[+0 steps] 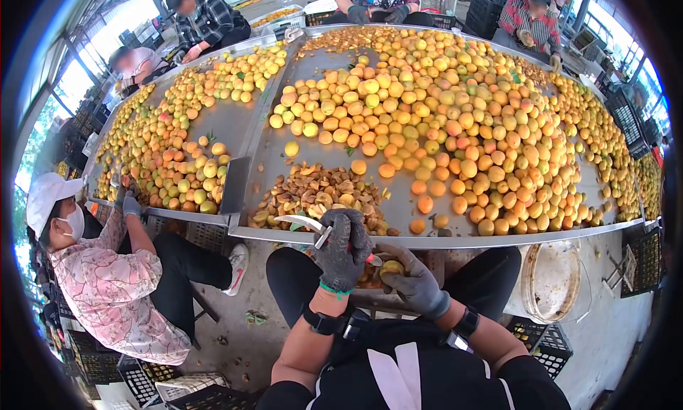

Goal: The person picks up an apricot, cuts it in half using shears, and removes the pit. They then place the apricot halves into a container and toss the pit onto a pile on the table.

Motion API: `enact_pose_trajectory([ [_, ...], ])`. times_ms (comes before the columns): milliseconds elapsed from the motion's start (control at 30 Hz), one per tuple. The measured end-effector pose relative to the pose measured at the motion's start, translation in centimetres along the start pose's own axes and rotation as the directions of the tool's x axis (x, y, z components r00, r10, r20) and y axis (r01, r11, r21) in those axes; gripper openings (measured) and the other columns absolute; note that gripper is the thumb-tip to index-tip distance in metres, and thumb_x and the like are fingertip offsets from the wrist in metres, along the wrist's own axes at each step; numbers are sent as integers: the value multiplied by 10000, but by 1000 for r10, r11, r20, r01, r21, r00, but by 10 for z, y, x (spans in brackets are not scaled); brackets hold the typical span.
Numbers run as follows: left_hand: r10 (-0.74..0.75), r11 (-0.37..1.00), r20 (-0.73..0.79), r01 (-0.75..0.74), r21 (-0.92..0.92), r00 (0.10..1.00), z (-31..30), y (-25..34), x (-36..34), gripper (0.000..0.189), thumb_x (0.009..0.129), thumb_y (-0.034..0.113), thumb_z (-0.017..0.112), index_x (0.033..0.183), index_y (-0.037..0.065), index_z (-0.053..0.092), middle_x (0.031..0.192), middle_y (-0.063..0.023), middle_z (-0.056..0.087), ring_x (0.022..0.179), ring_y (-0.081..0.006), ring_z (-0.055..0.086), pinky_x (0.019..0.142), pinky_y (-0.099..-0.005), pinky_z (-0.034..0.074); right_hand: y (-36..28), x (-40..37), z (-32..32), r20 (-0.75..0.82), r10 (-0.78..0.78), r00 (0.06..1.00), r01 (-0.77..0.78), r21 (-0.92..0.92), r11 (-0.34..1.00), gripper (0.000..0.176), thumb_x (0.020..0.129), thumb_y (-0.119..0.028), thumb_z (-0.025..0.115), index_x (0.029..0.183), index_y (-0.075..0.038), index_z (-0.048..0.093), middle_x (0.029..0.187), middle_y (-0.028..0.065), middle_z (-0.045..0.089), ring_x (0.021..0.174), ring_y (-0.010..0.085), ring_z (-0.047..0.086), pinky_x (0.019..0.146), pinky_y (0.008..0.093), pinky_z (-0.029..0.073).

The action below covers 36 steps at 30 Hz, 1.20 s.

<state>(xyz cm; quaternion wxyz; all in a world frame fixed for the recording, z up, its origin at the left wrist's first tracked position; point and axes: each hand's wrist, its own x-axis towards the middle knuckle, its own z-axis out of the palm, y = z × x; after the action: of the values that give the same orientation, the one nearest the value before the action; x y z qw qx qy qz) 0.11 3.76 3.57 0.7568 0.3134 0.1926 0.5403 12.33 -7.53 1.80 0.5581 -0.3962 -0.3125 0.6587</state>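
Note:
My left hand (pixel 343 250), in a dark grey glove, is closed around a hand tool with a curved silver end (pixel 297 221). A red part of that tool shows on the other side of the fingers, close to my right hand (pixel 415 282). The right hand wears a grey glove and grips a yellow-green apricot (pixel 391 269), partly covered by its fingers. Both hands are just off the metal table's front edge, above my lap. Beyond the left hand lies a heap of split brownish apricot pieces (pixel 320 189). Whole apricots (pixel 491 140) spread over the table behind.
A raised metal divider (pixel 267 100) splits the table (pixel 260 143). A seated co-worker (pixel 114 282) in a white cap works on the left; several others sit along the far side. A stained white bucket (pixel 551 282) stands at right, with a black crate (pixel 544 342) nearby.

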Motion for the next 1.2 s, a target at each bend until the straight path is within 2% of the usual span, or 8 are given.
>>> enact_pose_trajectory([
  [100, -7, 999, 3, 7, -53, 1000, 1, -1, -2, 169, 931, 240, 576, 937, 71, 580, 581, -17, 484, 392, -89, 360, 369, -229, 297, 4, 1, 1, -27, -23, 999, 22, -53, 998, 522, 919, 11, 511, 1401, -65, 325, 1238, 91, 504, 880, 122, 577, 688, 240, 513],
  [367, 14, 1000, 40, -13, -27, 999, 2, 7, -5, 241, 937, 317, 554, 924, 77, 562, 589, -17, 434, 390, -99, 324, 358, -240, 286, -11, -4, 14, -63, -115, 991, 95, -257, 962, 469, 927, -52, 549, 1347, -44, 341, 1127, 70, 536, 874, 97, 568, 686, 210, 512],
  [567, -15, 998, 70, 18, -53, 997, 4, 7, -7, 173, 933, 251, 568, 922, 79, 571, 574, -20, 446, 383, -97, 327, 353, -236, 282, 3, -4, 4, -3, 53, 999, -53, -115, 992, 415, 937, -97, 552, 1307, -51, 369, 995, 26, 530, 794, 67, 545, 658, 193, 473],
  [700, -71, 994, 76, 77, -81, 995, 7, 8, -8, 134, 929, 216, 580, 923, 82, 581, 580, -15, 456, 396, -90, 346, 356, -232, 292, 5, -5, 5, 33, 30, 999, -25, -142, 990, 401, 948, -99, 529, 1309, -57, 359, 978, 20, 504, 747, 63, 509, 649, 198, 459],
  [867, -127, 971, 87, 142, -194, 988, 6, 15, -7, 138, 920, 234, 593, 918, 96, 582, 596, -2, 452, 408, -80, 346, 354, -219, 289, 6, -5, 20, 8, -234, 972, 227, -271, 935, 423, 936, -26, 502, 1324, -56, 336, 1052, 42, 469, 756, 75, 492, 651, 210, 448],
  [967, -139, 963, 68, 150, -224, 988, 4, 10, -8, 138, 918, 236, 595, 916, 99, 582, 586, 5, 445, 399, -80, 338, 351, -221, 289, 1, -5, 31, -45, -262, 964, 234, -329, 915, 441, 928, -4, 498, 1331, -51, 325, 1057, 45, 462, 770, 81, 495, 663, 219, 450],
  [1100, -187, 950, 14, 184, -253, 982, -3, 2, -9, 147, 916, 246, 597, 907, 100, 578, 569, 9, 433, 383, -88, 332, 348, -227, 289, -7, -2, 27, -114, -58, 992, 43, -127, 991, 424, 926, -50, 539, 1310, -50, 359, 1058, 60, 489, 782, 87, 520, 655, 224, 453],
  [1200, -232, 947, 10, 229, -226, 973, -1, 3, -9, 129, 923, 231, 589, 898, 106, 573, 575, 1, 439, 390, -87, 339, 347, -224, 286, -4, 0, 7, 9, -44, 999, 44, -356, 933, 405, 918, -109, 587, 1275, -52, 405, 1064, 61, 519, 793, 83, 543, 628, 232, 460],
])
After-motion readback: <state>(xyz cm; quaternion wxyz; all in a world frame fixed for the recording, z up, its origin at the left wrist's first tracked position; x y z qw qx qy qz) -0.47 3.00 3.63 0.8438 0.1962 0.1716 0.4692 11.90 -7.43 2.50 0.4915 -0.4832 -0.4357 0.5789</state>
